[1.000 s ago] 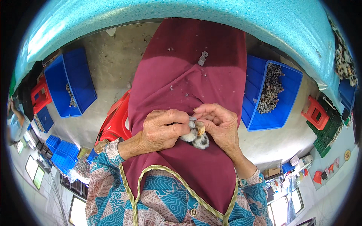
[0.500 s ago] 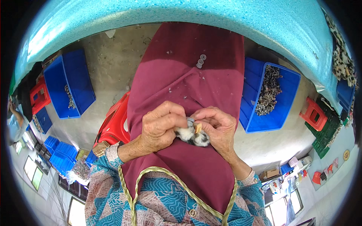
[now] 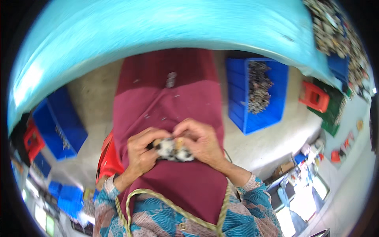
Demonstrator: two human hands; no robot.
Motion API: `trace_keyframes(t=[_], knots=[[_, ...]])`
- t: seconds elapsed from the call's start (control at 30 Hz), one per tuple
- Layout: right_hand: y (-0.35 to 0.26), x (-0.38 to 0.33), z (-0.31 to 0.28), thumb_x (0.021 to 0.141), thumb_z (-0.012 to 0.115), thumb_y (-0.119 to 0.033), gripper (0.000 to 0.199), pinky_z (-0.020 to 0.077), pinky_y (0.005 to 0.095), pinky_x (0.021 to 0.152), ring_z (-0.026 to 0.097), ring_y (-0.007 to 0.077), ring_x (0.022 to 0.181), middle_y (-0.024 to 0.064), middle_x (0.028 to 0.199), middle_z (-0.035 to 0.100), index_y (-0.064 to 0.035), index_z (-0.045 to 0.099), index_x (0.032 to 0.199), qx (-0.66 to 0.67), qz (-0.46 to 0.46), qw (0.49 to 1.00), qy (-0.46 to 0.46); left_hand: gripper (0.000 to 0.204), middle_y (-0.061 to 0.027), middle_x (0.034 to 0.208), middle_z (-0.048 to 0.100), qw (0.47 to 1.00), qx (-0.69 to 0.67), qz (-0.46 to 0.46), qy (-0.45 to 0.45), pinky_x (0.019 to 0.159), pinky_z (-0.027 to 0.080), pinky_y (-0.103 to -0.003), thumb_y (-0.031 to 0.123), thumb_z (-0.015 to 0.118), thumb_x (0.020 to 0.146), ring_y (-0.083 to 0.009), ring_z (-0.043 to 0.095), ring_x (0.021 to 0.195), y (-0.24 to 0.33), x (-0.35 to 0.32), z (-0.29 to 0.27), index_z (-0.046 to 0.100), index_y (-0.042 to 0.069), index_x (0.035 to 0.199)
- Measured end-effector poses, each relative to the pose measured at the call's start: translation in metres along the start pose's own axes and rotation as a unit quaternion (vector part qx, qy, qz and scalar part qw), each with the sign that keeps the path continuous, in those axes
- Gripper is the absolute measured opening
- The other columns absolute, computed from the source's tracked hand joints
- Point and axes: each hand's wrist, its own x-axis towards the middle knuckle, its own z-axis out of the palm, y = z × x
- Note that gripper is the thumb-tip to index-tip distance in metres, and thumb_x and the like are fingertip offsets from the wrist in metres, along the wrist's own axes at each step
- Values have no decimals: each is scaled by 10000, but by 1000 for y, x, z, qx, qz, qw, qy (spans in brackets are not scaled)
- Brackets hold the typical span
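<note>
Above my lap, both hands pinch a small black-and-white spotted plush piece (image 3: 183, 155) with a tan patch on it. My left hand (image 3: 141, 151) grips its left end, fingers closed with thumb and forefinger pressed together. From the other side my right hand (image 3: 204, 145) has its thumb and curled fingers closed on the plush near the tan patch. Blur hides just what the fingertips do. Beneath them spreads my dark red apron (image 3: 166, 104), with a few small greyish discs (image 3: 171, 79) lying farther up it.
A light blue covered table (image 3: 166, 29) spans the far side. At right, a blue crate (image 3: 237, 98) holds spotted pieces; another blue crate (image 3: 73, 122) stands left. Red stools are beside me (image 3: 108, 158) and far right (image 3: 316, 96). More plush pieces (image 3: 331, 31) pile up at the table's right.
The whole view has swung, so my hands and apron sit farther left and lower. My left fingers have come down from their raised pose onto the plush piece's left end.
</note>
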Motion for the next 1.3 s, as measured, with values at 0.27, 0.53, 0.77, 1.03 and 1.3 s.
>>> trace_keyframes(t=[0.27, 0.53, 0.77, 1.03, 1.3], knots=[[-6, -5, -7, 600, 793, -123, 382, 438, 303, 649, 556, 171, 737, 48, 843, 571, -47, 533, 869, -129, -65, 989, -36, 226, -115, 773, 621, 997, 60, 25, -47, 604, 458, -270, 104, 662, 684, -190, 597, 671, 0, 6, 3, 635, -17, 872], [8, -7, -2, 601, 811, -140, 372, 443, 299, 605, 557, 159, 693, 41, 773, 565, -38, 534, 827, -128, -94, 987, -3, 232, -113, 781, 607, 988, 98, 48, -109, 608, 465, -282, 34, 652, 661, -216, 599, 674, 3, 9, 3, 604, -7, 884], [8, -5, -9, 626, 792, -111, 322, 445, 287, 597, 557, 138, 690, 43, 781, 578, -21, 553, 822, -99, -107, 989, 6, 246, -100, 777, 601, 988, 81, 47, -122, 621, 461, -280, 6, 644, 639, -195, 592, 692, -2, 15, 7, 598, -17, 879], [-5, 14, -39, 727, 619, -60, 129, 477, 320, 653, 617, 227, 700, 111, 788, 625, 22, 611, 827, -167, -186, 968, -20, 292, -7, 928, 579, 916, -257, -252, -176, 771, 477, -258, -102, 662, 619, -131, 569, 848, 8, 32, -11, 622, 12, 885], [-1, -16, -91, 760, 615, -69, 123, 466, 266, 616, 588, 132, 668, 39, 731, 621, -5, 643, 862, -134, -145, 971, 136, 517, -46, 1151, 503, 882, -213, -260, -330, 965, 390, -308, -51, 686, 692, -157, 466, 1115, 18, 56, 9, 509, 24, 1172]])
